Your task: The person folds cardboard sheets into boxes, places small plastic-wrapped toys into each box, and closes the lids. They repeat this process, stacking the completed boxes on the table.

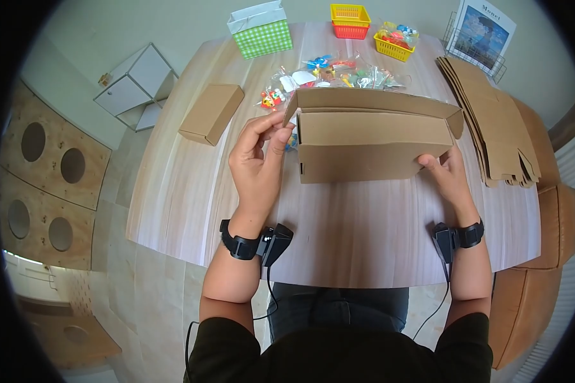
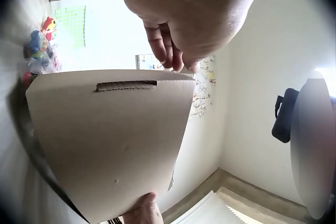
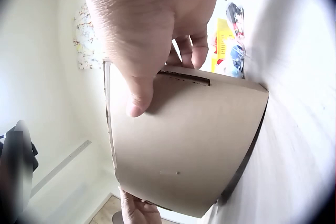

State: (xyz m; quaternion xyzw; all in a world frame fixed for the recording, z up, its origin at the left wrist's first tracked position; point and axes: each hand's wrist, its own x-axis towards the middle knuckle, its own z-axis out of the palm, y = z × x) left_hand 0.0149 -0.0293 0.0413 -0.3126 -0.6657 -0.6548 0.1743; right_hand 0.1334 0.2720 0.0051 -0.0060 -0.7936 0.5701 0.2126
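A brown cardboard box (image 1: 364, 163) is held over the near middle of the table, its lid panel (image 1: 370, 101) raised along the far side. My left hand (image 1: 259, 153) pinches the flap at the lid's left end between thumb and fingers. At the right end my right hand (image 1: 452, 175) grips the box, thumb pressed on the near wall and fingers round the end. A slot shows near the edge of the box wall (image 2: 115, 140) in the left wrist view. The right thumb (image 3: 139, 100) lies flat on that wall in the right wrist view.
Beyond the box lie bagged colourful toys (image 1: 329, 73). A small closed carton (image 1: 212, 113) sits at left, flat cardboard sheets (image 1: 485, 115) at right. Along the back stand a green checked bag (image 1: 262, 38), stacked baskets (image 1: 350, 29), a yellow basket (image 1: 393, 51) and a Monet print (image 1: 482, 32).
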